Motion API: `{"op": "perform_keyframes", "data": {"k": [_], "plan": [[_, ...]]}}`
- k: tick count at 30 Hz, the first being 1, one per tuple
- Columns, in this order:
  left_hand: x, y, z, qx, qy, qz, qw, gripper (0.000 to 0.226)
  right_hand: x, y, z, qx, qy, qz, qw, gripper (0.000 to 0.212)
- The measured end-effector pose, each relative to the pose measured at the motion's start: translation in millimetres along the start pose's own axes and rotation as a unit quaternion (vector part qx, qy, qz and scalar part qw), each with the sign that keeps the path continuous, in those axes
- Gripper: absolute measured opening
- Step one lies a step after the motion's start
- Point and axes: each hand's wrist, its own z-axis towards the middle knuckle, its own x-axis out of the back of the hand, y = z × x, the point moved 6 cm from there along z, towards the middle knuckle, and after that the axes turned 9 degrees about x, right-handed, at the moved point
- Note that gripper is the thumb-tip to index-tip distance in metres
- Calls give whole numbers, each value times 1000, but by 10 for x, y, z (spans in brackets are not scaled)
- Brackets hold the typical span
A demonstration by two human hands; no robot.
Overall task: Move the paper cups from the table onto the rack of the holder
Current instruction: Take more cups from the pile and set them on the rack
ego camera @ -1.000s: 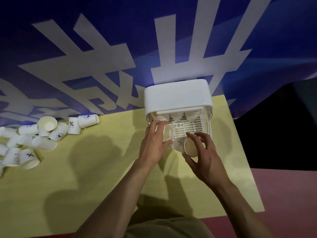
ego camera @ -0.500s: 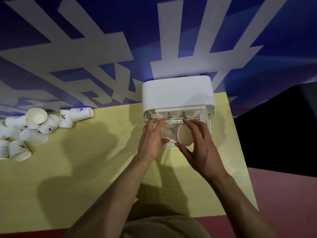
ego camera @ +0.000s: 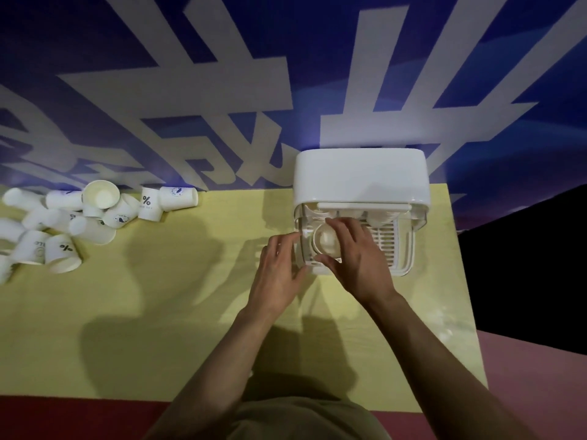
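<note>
The white holder (ego camera: 360, 176) stands at the table's back right, with its slotted rack (ego camera: 392, 246) open toward me. My right hand (ego camera: 359, 262) pinches a paper cup (ego camera: 327, 241) between thumb and fingers over the front left of the rack, its round end facing me. My left hand (ego camera: 279, 268) holds nothing. Its fingers are loosely spread by the holder's clear left wall. More cups (ego camera: 378, 217) sit at the back of the rack under the lid. A pile of several loose paper cups (ego camera: 92, 217) lies at the table's far left.
The yellow table (ego camera: 158, 312) ends at a front edge near my body and a right edge just past the holder. A blue banner with large white characters (ego camera: 222, 90) hangs right behind the table. Red floor shows below.
My left hand no longer holds a cup and has drawn back to the holder's left side. My right hand has carried its cup left, over the rack's front left.
</note>
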Motion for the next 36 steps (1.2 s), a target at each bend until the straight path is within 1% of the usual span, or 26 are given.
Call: {"op": "perform_keyframes", "data": {"k": [3, 8, 12, 17, 21, 24, 27, 31, 36], "plan": [[63, -80, -44, 2, 10, 5, 1000, 65, -131, 15, 89, -14, -41, -20, 999, 72], [179, -214, -134, 2, 20, 1, 1000, 63, -205, 4, 109, -34, -54, -14, 998, 73], [276, -345, -216, 9, 22, 0, 1000, 63, -170, -71, 15, -47, -30, -9, 998, 77], [423, -579, -357, 14, 20, -34, 999, 61, -107, -334, -215, -47, 25, -35, 998, 65], [548, -917, -448, 34, 17, -45, 998, 61, -198, -776, -274, -26, 41, -28, 998, 58], [722, -1281, -497, 51, 19, -58, 997, 60, -374, -1209, -144, 2, 21, -26, 999, 57], [1035, -1725, -521, 72, 36, -69, 994, 59, -631, -1663, 79, 30, -8, -33, 999, 55], [1633, -2499, -540, 109, 67, -84, 988, 59, -1062, -2361, 407, 39, -36, -38, 998, 56], [2469, -3647, -450, 183, 141, -93, 969, 60, -1767, -3304, 851, 82, -91, -37, 992, 57]]}}
